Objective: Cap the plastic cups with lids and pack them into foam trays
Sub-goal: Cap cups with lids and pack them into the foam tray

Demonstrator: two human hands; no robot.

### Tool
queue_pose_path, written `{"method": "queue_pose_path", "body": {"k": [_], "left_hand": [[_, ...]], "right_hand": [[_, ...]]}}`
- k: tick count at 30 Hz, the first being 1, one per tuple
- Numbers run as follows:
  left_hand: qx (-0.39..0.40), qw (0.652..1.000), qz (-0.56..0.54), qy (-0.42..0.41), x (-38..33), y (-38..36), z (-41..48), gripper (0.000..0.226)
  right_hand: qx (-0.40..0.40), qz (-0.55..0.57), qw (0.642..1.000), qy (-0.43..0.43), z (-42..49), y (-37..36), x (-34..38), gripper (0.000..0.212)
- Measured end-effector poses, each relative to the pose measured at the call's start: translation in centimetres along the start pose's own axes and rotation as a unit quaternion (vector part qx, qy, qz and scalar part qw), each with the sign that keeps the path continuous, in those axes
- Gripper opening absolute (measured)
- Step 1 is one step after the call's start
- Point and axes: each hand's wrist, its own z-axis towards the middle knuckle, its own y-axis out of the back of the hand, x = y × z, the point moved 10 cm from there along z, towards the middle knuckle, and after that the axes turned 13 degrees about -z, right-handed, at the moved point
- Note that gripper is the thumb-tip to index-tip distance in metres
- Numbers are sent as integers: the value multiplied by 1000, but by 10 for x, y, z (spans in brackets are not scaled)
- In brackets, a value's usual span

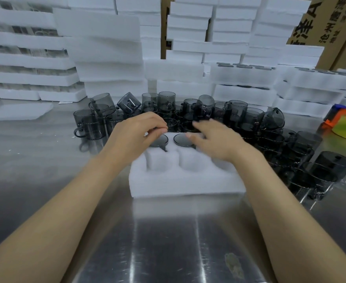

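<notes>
- The fingers [157, 124] of the left hand [135, 131] are curled at the far rim of the left lid [159, 141]; whether it is pinched cannot be told.
- The blurred right hand [215, 139] is spread loosely, its thumb laid on the right lid [183, 139].
- Both lids are seated in the back row of the foam tray [186, 182].
- Loose cups [235, 113] are massed behind.

Matt white foam tray [188, 184] – glossy smoky plastic cups [95, 127], brushed refl. steel tabletop [168, 242], matt cardbd boxes [310, 21]

Reflective steel table [168, 242]. Printed cardboard boxes [310, 21] back right. Orange, green, blue plastic item [345, 129] at right edge.
</notes>
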Motion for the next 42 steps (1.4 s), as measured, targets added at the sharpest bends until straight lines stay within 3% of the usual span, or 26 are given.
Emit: {"method": "queue_pose_path", "body": {"k": [2, 7, 10, 12, 14, 17, 20, 24, 28, 32, 37, 42], "left_hand": [[2, 1000, -4, 4, 0, 0, 0, 12], [5, 1000, -2, 9, 1, -1, 0, 11], [4, 1000, -3, 13, 3, -1, 0, 11], [3, 1000, -9, 17, 5, -1, 0, 11], [3, 1000, -10, 18, 5, -1, 0, 11], [4, 1000, -9, 19, 4, -1, 0, 10], [5, 1000, -8, 19, 4, -1, 0, 10], [6, 1000, -5, 22, 3, -1, 0, 11], [10, 1000, 0, 17, 1, -1, 1, 14], [12, 1000, 9, 23, 0, 0, 0, 23], [-3, 999, -18, 31, 5, 2, 1, 27], [1, 996, -61, 64, 17, -1, 3, 86]], "right_hand": [[87, -20, 996, -12, 1, -27, -4, 68], [71, 1, 997, -15, 5, -27, -5, 70], [-96, 103, 989, -54, 1, 14, -13, 48], [-239, 116, 956, -121, -14, 48, -35, 35], [-311, 133, 920, -196, -31, 65, -62, 33], [-264, 123, 915, -280, -38, 58, -96, 35], [-193, 87, 934, -288, -35, 42, -106, 46], [-203, 63, 934, -288, -33, 38, -105, 53], [-243, 84, 911, -322, -41, 42, -114, 44], [-313, 107, 911, -246, -37, 63, -98, 30], [-415, 167, 894, 5, -42, 99, -13, 6], [-377, 77, 902, 195, -47, 85, 51, 7]]}}
